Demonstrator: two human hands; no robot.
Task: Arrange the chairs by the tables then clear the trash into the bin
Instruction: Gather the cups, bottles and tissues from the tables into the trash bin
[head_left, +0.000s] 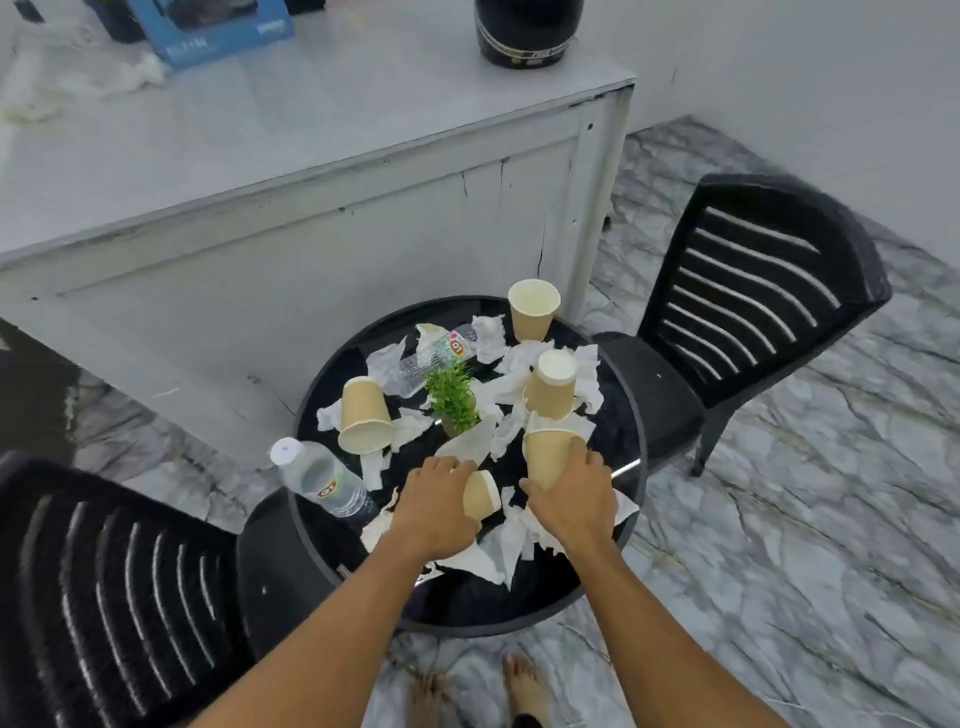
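1. so the left chair (104, 597) and right chair (753, 291) both look tucked up to the round black surface (467, 603), that half seems done.
2. trash looks barely started: paper cups (364, 421), tissues (511, 387) and bottles (322, 480) all over it, no bin in view.
3. left hand (434, 506) fingers curl round a tipped cup (482, 493), right hand (574, 496) fingers wrap a taller cup (545, 457).
4. marble floor (779, 519), long white surface (311, 156) behind.

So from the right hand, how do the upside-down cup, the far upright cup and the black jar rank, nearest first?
1. Upside-down cup, just beyond the right hand.
2. Upright cup, at the table's far edge.
3. Black jar, up on the counter.
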